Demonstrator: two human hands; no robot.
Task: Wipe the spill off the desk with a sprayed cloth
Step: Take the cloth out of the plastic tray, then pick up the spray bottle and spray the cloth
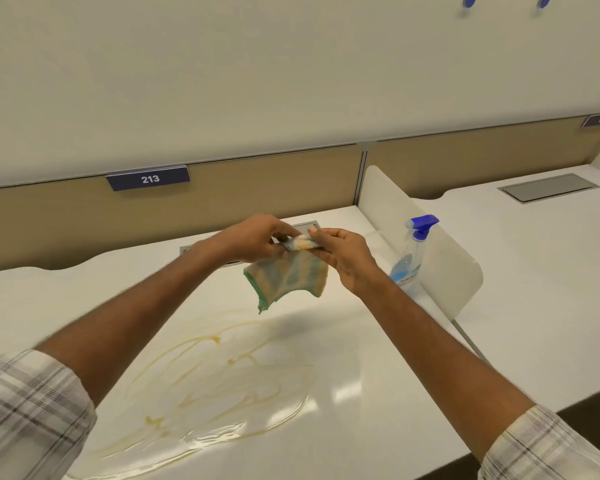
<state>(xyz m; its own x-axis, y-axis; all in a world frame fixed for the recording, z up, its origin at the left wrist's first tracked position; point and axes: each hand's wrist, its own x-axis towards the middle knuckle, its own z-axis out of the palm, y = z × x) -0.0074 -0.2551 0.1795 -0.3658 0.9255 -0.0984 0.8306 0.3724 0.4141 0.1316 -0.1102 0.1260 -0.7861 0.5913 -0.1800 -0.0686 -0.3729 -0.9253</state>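
A striped yellow, blue and green cloth (290, 277) hangs in the air above the white desk (378, 358). My left hand (253, 242) and my right hand (343, 259) both pinch its bunched top edge, close together. Below them a wide yellowish smeared spill (219, 386) spreads over the desk toward its front edge. A clear spray bottle (411, 259) with a blue trigger head stands upright to the right of my right hand, against the divider.
A white rounded divider (440, 258) separates this desk from the neighbouring one on the right. A grey cable hatch (305, 226) lies behind my hands, another (548, 187) on the right desk. A beige back panel carries a "213" tag (148, 178).
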